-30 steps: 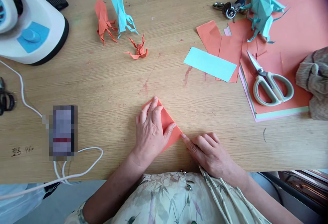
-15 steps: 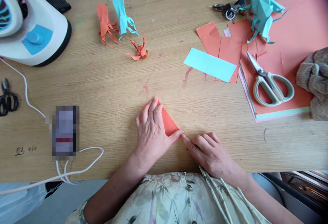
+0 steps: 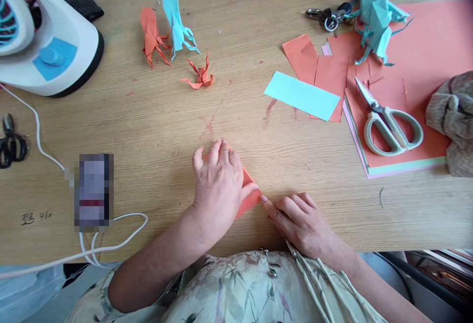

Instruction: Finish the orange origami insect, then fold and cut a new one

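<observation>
A folded orange paper [image 3: 248,192] lies near the front edge of the wooden table [image 3: 155,126]. My left hand [image 3: 218,185] lies flat on it with fingers stretched out, covering most of it. My right hand [image 3: 299,217] rests beside it, its index finger pressing the paper's right corner while the other fingers curl under.
Orange and blue origami figures [image 3: 168,32] sit at the back left, a small orange one [image 3: 199,74] nearer. A white fan [image 3: 40,37], a phone [image 3: 92,190] and a white cable [image 3: 111,244] are left. Scissors [image 3: 388,123], paper sheets [image 3: 417,81], a blue strip [image 3: 301,95], keys [image 3: 328,16] and cloth [image 3: 453,116] lie right.
My left hand has slid over the orange paper, now hiding more of it. The right index finger stays on the corner.
</observation>
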A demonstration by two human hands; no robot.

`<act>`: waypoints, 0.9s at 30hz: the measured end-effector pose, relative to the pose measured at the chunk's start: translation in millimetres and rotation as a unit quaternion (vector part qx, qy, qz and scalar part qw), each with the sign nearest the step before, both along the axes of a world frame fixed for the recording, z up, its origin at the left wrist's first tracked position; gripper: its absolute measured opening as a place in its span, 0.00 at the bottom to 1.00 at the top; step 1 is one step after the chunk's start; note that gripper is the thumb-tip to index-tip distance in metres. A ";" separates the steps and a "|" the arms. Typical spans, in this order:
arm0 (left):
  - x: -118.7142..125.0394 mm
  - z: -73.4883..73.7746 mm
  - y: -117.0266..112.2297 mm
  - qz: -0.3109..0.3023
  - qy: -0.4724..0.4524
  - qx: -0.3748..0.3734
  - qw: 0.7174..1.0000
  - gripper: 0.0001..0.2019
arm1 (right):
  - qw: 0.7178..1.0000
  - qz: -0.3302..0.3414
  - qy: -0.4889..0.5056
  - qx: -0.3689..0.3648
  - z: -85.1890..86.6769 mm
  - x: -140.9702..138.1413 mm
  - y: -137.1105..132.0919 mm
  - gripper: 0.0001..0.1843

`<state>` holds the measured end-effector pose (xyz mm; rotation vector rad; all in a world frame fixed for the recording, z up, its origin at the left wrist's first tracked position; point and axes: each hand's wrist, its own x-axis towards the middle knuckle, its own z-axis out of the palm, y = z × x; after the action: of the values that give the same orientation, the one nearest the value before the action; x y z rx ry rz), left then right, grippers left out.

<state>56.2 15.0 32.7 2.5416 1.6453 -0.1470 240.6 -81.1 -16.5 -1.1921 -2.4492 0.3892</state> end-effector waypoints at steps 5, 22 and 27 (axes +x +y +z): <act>2.9 6.6 10.2 -0.001 0.016 -0.002 1.000 0.21 | 1.000 -0.014 -0.011 -0.007 -5.2 -0.3 -4.2 0.28; -16.6 1.8 67.6 0.001 0.052 -0.010 0.999 0.15 | 1.000 -0.013 -0.006 -0.003 -10.9 -0.8 -6.8 0.27; -20.6 9.5 82.4 0.013 0.060 -0.078 0.995 0.12 | 1.000 -0.009 0.000 0.007 -12.8 -0.3 -5.7 0.26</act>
<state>35.6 97.4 42.1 2.4359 1.6368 -0.4166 240.3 -86.8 -29.3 -1.2066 -2.4359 0.3667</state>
